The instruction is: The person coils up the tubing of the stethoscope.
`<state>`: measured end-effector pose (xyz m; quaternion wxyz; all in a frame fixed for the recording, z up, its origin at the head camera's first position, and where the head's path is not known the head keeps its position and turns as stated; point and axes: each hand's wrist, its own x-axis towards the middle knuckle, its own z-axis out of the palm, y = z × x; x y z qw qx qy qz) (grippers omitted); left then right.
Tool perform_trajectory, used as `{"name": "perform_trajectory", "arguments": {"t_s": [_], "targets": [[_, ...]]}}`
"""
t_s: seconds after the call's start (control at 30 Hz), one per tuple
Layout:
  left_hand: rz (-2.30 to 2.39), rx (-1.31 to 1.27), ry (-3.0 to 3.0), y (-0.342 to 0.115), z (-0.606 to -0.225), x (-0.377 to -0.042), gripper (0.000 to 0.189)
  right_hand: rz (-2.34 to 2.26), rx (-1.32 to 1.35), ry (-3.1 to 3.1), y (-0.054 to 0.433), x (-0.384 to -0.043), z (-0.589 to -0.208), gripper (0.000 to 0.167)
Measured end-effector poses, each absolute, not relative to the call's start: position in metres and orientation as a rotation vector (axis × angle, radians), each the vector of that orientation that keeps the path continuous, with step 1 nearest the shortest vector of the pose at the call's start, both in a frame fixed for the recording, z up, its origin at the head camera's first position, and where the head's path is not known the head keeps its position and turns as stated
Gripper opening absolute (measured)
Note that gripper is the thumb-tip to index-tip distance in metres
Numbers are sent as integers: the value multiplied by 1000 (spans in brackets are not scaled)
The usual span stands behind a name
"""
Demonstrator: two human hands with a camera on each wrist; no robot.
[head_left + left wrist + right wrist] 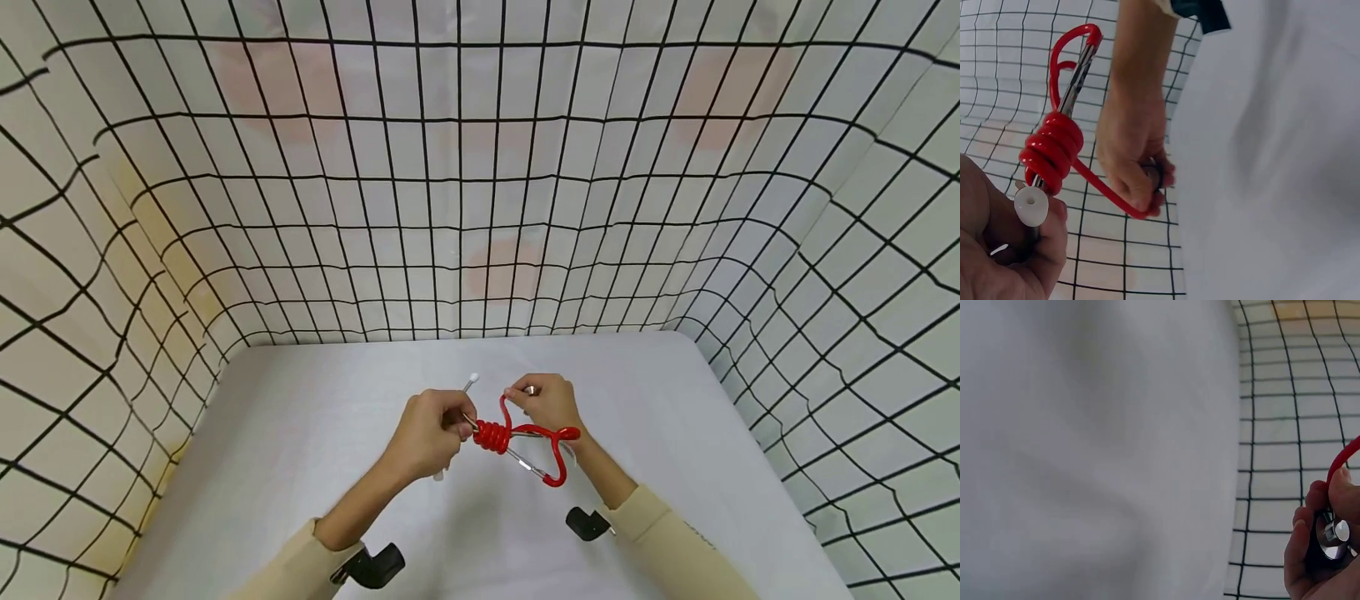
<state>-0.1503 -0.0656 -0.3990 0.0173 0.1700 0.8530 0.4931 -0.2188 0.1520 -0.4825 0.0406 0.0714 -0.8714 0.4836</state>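
Observation:
Both hands hold a stethoscope whose red tubing [492, 437] is wound in several tight coils around its metal ear tubes [1079, 80]. My left hand [429, 435] grips the ear tubes just beside the coils. A white ear tip [474, 377] sticks out above that hand, and another white ear tip [1030, 206] shows close up in the left wrist view. My right hand [553, 404] holds the tubing's free end and the chest piece [1334, 540], silver with a dark rim. Between the hands, a red loop reaches past the far end of the metal.
A white-covered table [315, 467] lies under the hands. Black grid netting [459, 208] stands along the back and both sides, with white cloth behind it. Black camera mounts [378, 567] sit on both sleeves.

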Motion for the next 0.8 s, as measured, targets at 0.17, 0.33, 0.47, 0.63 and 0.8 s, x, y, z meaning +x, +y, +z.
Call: {"name": "perform_trajectory", "arguments": {"t_s": [0.17, 0.33, 0.47, 0.63, 0.8], "targets": [[1688, 397, 2640, -68, -404, -163, 18, 1695, 285, -2673, 137, -197, -493, 14], [1786, 230, 2759, -75, -419, -180, 12, 1686, 310, -2808, 127, -179, -495, 16], [1838, 114, 2807, -84, -434, -190, 10, 1632, 398, -2836, 123, -171, -487, 18], [1759, 124, 2966, -90, -450, -200, 12, 1588, 432, -2854, 118, -164, -469, 19], [1629, 190, 3078, -93, -463, -204, 16, 1490, 465, -2896, 115, -161, -447, 16]]}}
